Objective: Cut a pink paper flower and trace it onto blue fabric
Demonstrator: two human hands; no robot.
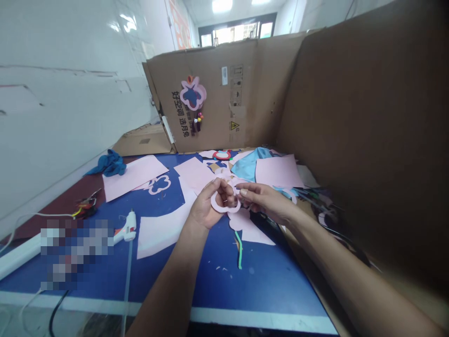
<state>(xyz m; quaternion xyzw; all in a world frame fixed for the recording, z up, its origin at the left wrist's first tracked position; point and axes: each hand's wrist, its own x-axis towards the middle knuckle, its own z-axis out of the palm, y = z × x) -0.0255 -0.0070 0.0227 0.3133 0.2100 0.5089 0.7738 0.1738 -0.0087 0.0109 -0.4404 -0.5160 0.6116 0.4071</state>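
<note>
Ring of pale-pink foam (pixel 218 206) held above the blue-topped desk (pixel 266 285) between both hands. The left hand (pixel 210 204) rises from the lower edge of the view, its grip curled narrowly around the ring's near side, with the palm turned toward the right hand. The right hand (pixel 265 202) reaches in almost level from the right, its grip a narrow pinch of thumb and fingertips at the ring's right edge. This two-handed hold appears to steady the ring clear of the desk. Loose pale-pink foam sheets (pixel 133 177) lie spread around the hands. A white hot-glue gun (pixel 129 229) rests to the left, within arm's reach. A flower-shaped pink-and-blue foam ornament (pixel 192 93) sits on an upright corrugated cardboard panel (pixel 224 107), facing the person, perhaps for reference.
</note>
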